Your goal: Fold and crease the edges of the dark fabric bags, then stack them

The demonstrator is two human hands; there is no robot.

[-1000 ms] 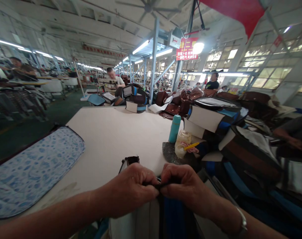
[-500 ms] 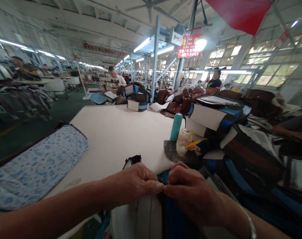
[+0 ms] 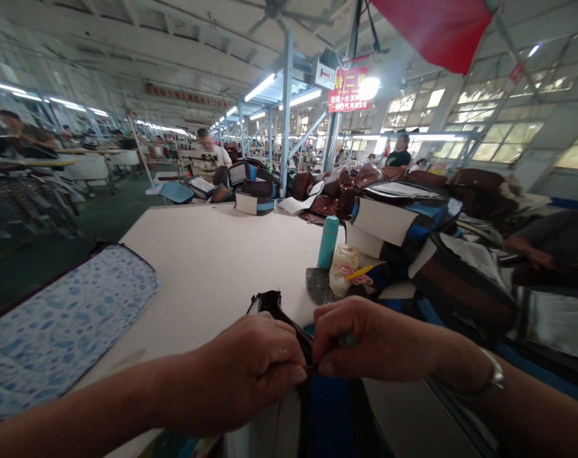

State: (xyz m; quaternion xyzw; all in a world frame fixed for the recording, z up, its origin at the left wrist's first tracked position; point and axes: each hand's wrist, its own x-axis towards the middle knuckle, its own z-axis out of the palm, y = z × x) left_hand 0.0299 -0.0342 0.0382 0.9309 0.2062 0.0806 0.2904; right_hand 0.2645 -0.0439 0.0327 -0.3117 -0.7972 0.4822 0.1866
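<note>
A bag piece (image 3: 329, 407) with black edging, a blue panel and pale panels lies below both hands at the front edge of the table. My left hand (image 3: 255, 369) pinches its dark edging between thumb and fingers. Close beside it, my right hand (image 3: 360, 337), with a silvery bracelet at the wrist, pinches the same edging. The fingertips of both hands nearly meet. A black end of the edging (image 3: 269, 300) stands up beyond my left hand.
On the pale table (image 3: 212, 254) stand a teal bottle (image 3: 327, 242) and a jar (image 3: 343, 267) beside a yellow tool (image 3: 359, 273). Blue-patterned fabric (image 3: 74, 324) lies left. Bags (image 3: 465, 286) pile up right, near a person's arm (image 3: 527, 251).
My right hand has risen and its wrist is more arched. My left hand has shifted slightly lower, still pinching the edging. The whole view has moved a little to the right.
</note>
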